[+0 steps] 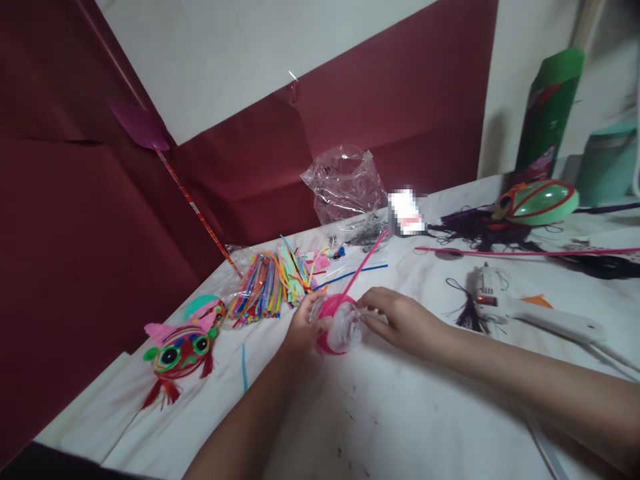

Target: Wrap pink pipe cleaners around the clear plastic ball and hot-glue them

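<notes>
Between both hands, just above or on the white table, is a round bright-pink object [327,341] with crumpled translucent plastic [346,330] on its near right side. A thin pink strip [367,261] rises from it, leaning up to the right. My left hand [304,325] grips its left side, thumb across the front. With its fingers bent together, my right hand [387,313] pinches the plastic at the right edge. Some blur keeps the object's exact kind unclear. Just beyond lies a bundle of many-coloured pipe cleaners [260,287], with a blue pipe cleaner [353,275] apart.
Left is a lion-face craft [183,353] with red tassels. A white glue gun [540,313] and a dark tassel [469,310] lie right. A clear bag [345,187], a pixelated bright rectangle [407,212] and a green balloon-shaped craft [543,202] stand behind.
</notes>
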Action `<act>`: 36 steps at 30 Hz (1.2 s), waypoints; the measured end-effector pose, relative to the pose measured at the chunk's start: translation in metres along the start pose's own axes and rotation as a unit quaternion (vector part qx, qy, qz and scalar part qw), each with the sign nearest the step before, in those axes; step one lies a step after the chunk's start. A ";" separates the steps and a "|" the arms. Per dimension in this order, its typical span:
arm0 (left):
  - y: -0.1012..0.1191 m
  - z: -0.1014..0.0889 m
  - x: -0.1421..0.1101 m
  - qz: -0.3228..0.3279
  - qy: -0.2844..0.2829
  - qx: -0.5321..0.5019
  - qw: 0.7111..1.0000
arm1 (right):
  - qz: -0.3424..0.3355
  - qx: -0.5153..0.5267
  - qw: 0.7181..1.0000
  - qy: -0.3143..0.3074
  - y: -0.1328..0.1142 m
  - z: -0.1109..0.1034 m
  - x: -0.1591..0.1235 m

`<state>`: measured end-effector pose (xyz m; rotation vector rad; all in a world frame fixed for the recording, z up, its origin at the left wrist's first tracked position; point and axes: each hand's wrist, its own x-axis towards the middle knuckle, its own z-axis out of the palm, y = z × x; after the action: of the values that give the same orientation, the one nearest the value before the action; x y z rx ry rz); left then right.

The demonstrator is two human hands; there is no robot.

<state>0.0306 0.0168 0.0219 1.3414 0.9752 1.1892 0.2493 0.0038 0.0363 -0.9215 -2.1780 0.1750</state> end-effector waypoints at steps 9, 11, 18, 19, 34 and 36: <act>0.001 0.005 -0.005 0.080 -0.019 0.188 0.979 | -0.133 -0.080 0.985 0.069 -0.006 0.004 -0.001; -0.001 0.006 -0.006 0.093 -0.018 0.211 0.973 | -0.125 -0.065 0.988 0.058 -0.003 0.008 -0.002; 0.006 0.012 -0.012 0.103 -0.018 0.212 0.972 | -0.084 -0.055 0.995 0.026 -0.001 0.007 -0.001; 0.008 0.011 -0.013 0.100 -0.031 0.211 0.972 | -0.080 -0.053 0.995 0.024 -0.001 0.006 -0.001; 0.006 0.001 -0.010 0.034 -0.071 0.169 0.983 | -0.160 -0.047 0.984 0.064 -0.007 -0.021 0.005; 0.004 -0.002 -0.007 0.022 -0.070 0.133 0.988 | -0.146 -0.053 0.983 0.096 -0.008 -0.026 0.006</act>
<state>0.0274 0.0096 0.0253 1.6422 1.0327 1.0071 0.2602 -0.0024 0.0612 -0.6363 -2.1264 -0.1669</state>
